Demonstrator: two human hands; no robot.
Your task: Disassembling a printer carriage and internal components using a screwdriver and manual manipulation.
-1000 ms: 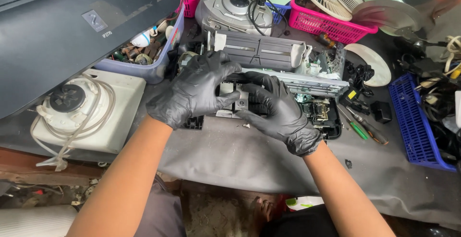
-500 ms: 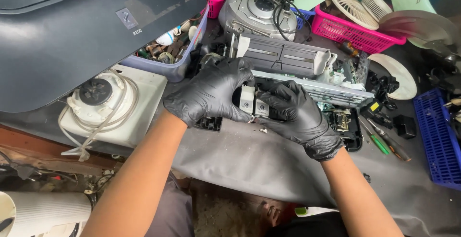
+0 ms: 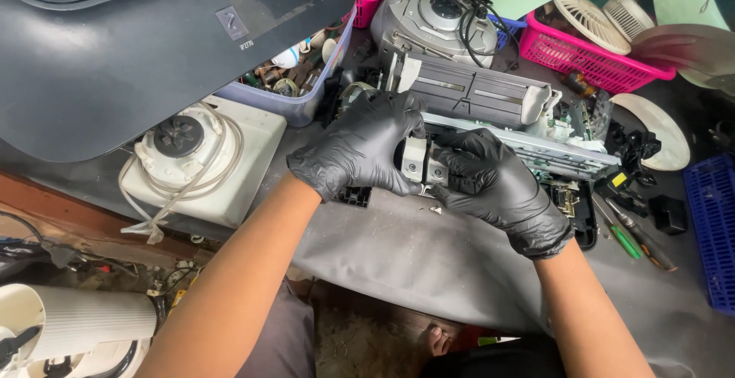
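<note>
Item: my left hand [image 3: 360,148] and right hand [image 3: 498,187] meet on the small cartridge block [image 3: 419,162], at the front of the printer mechanism [image 3: 490,106]. Left of my hands: appliance base with coiled cord [image 3: 200,160]; above it, the printer lid [image 3: 130,49]. Behind the lid's edge: a tub of parts [image 3: 302,79]. Behind the mechanism: a round player [image 3: 436,18]. Right: screwdrivers [image 3: 635,232], then a basket [image 3: 597,60] behind them.
</note>
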